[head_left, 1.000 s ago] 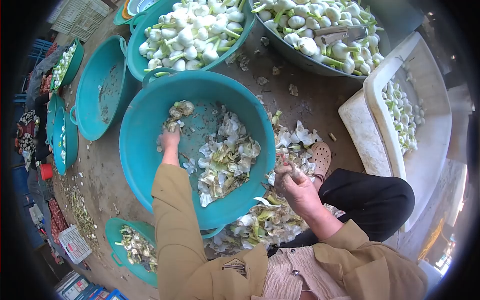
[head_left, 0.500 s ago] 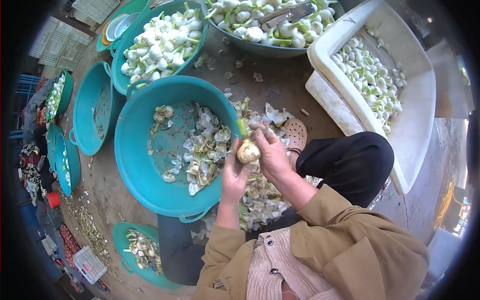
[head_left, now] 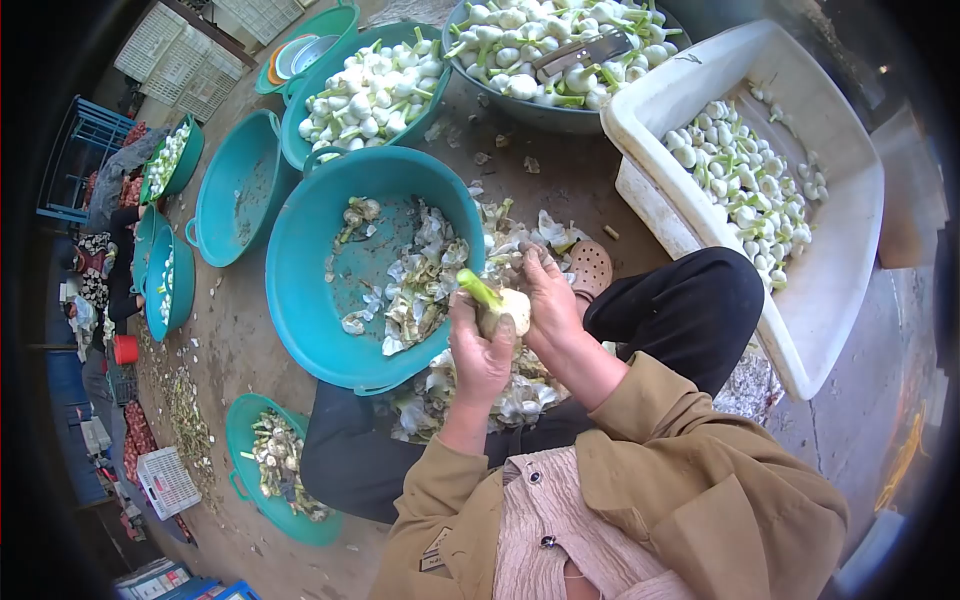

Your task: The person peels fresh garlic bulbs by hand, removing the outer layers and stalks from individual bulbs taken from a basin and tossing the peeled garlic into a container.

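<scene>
A garlic bulb (head_left: 512, 312) with a short green stem is held between my hands, above the edge of the large teal tub (head_left: 290, 325). My left hand (head_left: 480, 352) is closed round the bulb from below left, its thumb pressed on the bulb and the stem poking out at upper left. On the other side my right hand (head_left: 555, 305) has its fingers curled against the bulb; its fingertips are partly hidden. Papery garlic skins (head_left: 415, 290) lie in the tub, along with an unpeeled bulb (head_left: 362, 210). More skins (head_left: 520, 375) are heaped beneath my hands.
White garlic fills a teal tub (head_left: 437, 90) and a dark basin (head_left: 560, 120) at the back. A white bin (head_left: 850, 230) with peeled bulbs stands right. Unpeeled garlic sits in a small green tub (head_left: 240, 420) at lower left. A person's sleeve (head_left: 122, 245) shows far left.
The bulb has turned in my hands: its stem now leans toward the upper left, and more white surface shows. My left thumb now lies across the bulb. The camera view has shifted.
</scene>
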Demonstrator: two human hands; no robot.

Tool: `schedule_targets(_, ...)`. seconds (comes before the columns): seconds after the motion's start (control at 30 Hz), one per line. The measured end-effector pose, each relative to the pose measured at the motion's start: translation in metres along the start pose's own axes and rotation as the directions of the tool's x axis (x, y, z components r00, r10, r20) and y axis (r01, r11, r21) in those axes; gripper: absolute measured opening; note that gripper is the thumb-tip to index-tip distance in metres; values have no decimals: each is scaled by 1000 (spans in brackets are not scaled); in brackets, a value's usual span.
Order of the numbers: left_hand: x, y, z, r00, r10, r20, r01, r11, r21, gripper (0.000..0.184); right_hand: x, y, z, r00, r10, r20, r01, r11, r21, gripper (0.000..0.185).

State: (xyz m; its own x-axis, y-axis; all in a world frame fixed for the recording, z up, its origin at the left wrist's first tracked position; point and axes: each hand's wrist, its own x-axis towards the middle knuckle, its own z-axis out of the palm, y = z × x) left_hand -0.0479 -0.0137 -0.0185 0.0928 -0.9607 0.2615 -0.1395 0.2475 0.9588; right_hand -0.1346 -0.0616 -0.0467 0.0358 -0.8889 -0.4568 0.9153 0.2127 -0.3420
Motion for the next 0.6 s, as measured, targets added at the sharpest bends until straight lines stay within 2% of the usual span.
schedule_targets(0.03, -2, -1, 1, 995, -84, -47, 68, 963, -260, 35, 0, -2, -3, 999, 32, 21, -31, 999, -23, 17)
schedule_targets(0.07, 4, -5, -4, 999, 5, -35, -15, 950, -310, 30, -2, -4, -7, 993, 50, 111, -35, 990, -137, 26)
schedule_targets(0.1, 5, -5, -9, 998, 21, -53, -35, 958, -286, 27, -6, -8, -12, 991, 54, 120, -39, 991, -130, 26)
schedule_targets(0.13, 8, -2, -12, 998, 35, -56, -49, 958, -282, 27, -18, -18, -4, 954, 254, 162, -231, 962, -147, 32)
schedule_targets(0.17, 11, 1, -15, 997, 47, -59, -61, 958, -280, 28, -25, -23, 0, 875, 442, 199, -412, 894, -173, 38)
schedule_targets(0.2, 11, 4, -19, 997, 47, -58, -62, 960, -273, 28, -27, -19, -4, 818, 500, 284, -458, 865, -204, 48)
schedule_targets(0.23, 12, 8, -23, 996, 37, -82, -55, 972, -229, 31, -27, -18, -5, 817, 501, 286, -460, 865, -200, 48)
schedule_targets(0.3, 17, 19, -33, 994, 27, -101, -45, 982, -182, 34, -28, -19, -5, 821, 442, 361, -272, 859, -433, 51)
schedule_targets(0.33, 21, 33, -40, 995, 79, -58, -69, 985, 157, 34, -27, -21, -6, 821, 442, 362, -275, 861, -428, 51)
schedule_targets(0.37, 23, 40, -49, 993, 115, -3, -100, 873, 478, 34, -24, -24, -6, 830, 376, 412, -119, 841, -527, 50)
schedule_targets(0.4, 25, 40, -56, 992, 108, 66, -126, 789, 601, 24, -21, -27, -6, 824, 319, 468, 40, 792, -610, 49)
schedule_targets(0.43, 25, 46, -59, 993, 102, 59, -116, 787, 605, 24, -20, -28, -6, 805, 271, 527, 197, 716, -670, 48)
schedule_targets(0.5, 28, 64, -61, 992, -67, 111, -28, 726, 687, 15, -24, -33, 3, 802, 239, 548, 247, 703, -667, 50)
schedule_targets(0.53, 28, 55, -69, 989, -143, 41, 88, 788, 609, 12, -25, -38, 7, 699, 146, 700, 565, 487, -665, 52)
schedule_targets(0.57, 29, 51, -75, 989, -146, 30, 98, 786, 610, 12, -27, -41, 11, 540, 109, 834, 807, 212, -551, 54)
schedule_targets(0.6, 32, 48, -80, 951, -308, -18, 280, 837, 470, 11, -29, -42, 16, 496, 127, 859, 831, 218, -512, 53)
